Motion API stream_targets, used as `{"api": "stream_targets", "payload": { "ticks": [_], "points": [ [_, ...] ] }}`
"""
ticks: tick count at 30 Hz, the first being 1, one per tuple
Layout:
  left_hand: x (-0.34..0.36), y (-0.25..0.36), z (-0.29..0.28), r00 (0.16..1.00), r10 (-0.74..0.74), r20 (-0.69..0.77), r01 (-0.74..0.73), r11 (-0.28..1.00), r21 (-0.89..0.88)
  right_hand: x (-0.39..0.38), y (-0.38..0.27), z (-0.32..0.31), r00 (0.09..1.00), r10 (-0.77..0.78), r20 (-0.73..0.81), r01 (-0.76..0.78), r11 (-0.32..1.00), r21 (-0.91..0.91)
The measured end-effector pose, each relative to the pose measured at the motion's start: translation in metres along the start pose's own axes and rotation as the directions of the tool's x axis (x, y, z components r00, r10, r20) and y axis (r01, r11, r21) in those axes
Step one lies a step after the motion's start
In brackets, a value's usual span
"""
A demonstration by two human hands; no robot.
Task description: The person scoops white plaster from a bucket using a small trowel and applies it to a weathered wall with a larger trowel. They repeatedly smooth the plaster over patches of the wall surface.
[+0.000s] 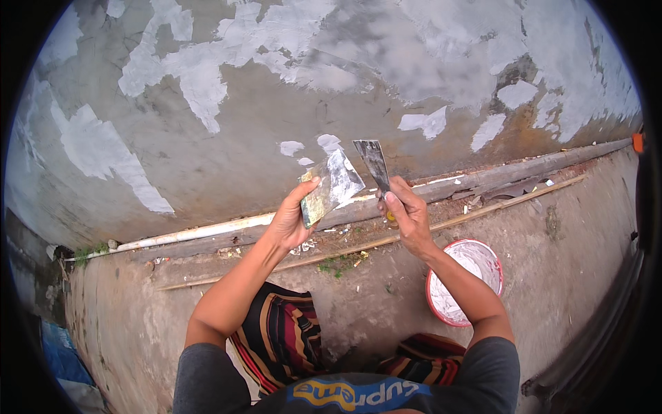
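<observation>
My left hand [296, 217] grips a flat, rectangular plate [329, 185] with a mottled greenish-yellow face and white paste on it, held tilted in front of the wall. Just to its right, my right hand [407, 214] is closed round the handle of a scraper [372, 162], whose dark, stained metal blade points up beside the plate without visibly touching it. A white bucket [469, 263] with a red rim and white paste inside sits on the ground below my right forearm.
The grey wall [262, 117] bears white patches. Along its foot lie a pale pipe [186, 237], a long wooden pole [324, 255], boards and scattered debris. Blue sheeting [62, 352] lies at the lower left. My legs in striped cloth show below.
</observation>
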State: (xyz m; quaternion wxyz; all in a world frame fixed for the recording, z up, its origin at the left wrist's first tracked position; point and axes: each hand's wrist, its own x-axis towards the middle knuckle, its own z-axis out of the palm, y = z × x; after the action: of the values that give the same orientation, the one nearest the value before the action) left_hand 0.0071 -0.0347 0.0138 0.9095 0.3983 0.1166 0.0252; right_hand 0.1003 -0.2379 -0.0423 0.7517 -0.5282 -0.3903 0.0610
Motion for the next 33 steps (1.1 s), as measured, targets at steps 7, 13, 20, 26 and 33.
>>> {"api": "stream_targets", "payload": {
  "ticks": [7, 13, 20, 26, 33],
  "points": [
    [0.000, 0.009, -0.031, 0.998, 0.018, 0.065, -0.010, 0.992, -0.123, -0.015, 0.016, 0.011, 0.949, -0.288, 0.126, 0.314, 0.848, -0.428],
    [-0.003, 0.020, -0.001, 0.996, 0.078, -0.043, -0.044, 0.852, 0.522, -0.035, 0.037, -0.055, 0.991, 0.007, 0.136, 0.074, 0.808, -0.585],
    [-0.007, 0.016, -0.027, 0.926, -0.351, -0.142, 0.349, 0.647, 0.678, 0.007, 0.004, -0.093, 0.743, 0.613, 0.269, -0.564, 0.790, -0.241],
    [-0.004, 0.010, -0.021, 0.860, -0.404, -0.310, 0.487, 0.474, 0.733, 0.011, 0.001, -0.089, 0.623, 0.661, 0.419, -0.534, 0.751, -0.389],
    [0.002, 0.001, -0.030, 0.852, -0.451, -0.268, 0.423, 0.290, 0.858, 0.009, 0.008, -0.073, 0.531, 0.687, 0.496, -0.484, 0.726, -0.488]
  ]
}}
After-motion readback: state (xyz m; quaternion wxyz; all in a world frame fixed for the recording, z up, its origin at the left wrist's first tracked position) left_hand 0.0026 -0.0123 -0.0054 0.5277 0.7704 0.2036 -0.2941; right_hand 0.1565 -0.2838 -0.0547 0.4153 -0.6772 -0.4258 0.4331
